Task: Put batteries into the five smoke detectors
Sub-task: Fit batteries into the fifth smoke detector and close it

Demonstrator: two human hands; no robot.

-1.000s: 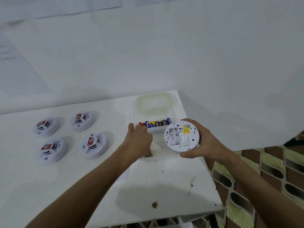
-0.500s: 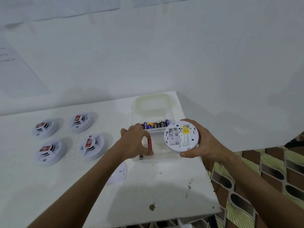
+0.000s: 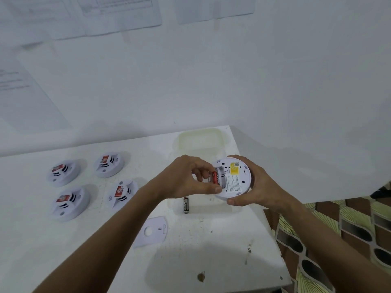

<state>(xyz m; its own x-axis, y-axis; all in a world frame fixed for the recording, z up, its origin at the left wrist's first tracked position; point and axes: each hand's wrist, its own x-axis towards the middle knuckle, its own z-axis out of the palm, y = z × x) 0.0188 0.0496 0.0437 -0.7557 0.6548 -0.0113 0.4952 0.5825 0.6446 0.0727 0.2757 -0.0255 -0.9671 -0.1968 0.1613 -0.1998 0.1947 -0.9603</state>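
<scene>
One flat white cover plate (image 3: 152,231) lies nearest on the white table (image 3: 211,261), hole in it, nothing on top. Just beyond, a loose dark battery (image 3: 186,205) lies on the table, roughly end-on to the camera, under the hands and touching neither. Left hand (image 3: 186,180) pinches a red battery (image 3: 214,177) between thumb and fingertips, setting it at the open battery bay of the held smoke detector (image 3: 232,178). Cannot tell if the battery is fully seated; the other slot beside it looks unfilled. Right hand (image 3: 260,187) grips that detector from the right side, fingers curled round the rim, back side up with a yellow label showing. Detector is off the table, above its right part. Four other smoke detectors (image 3: 67,203) sit face up in a two-by-two group at left, well apart from the hands, each with a red sticker. Farthest back, a pale plastic lid (image 3: 201,137) rests near the wall; the box below it is mostly hidden by the hands, contents not visible.
</scene>
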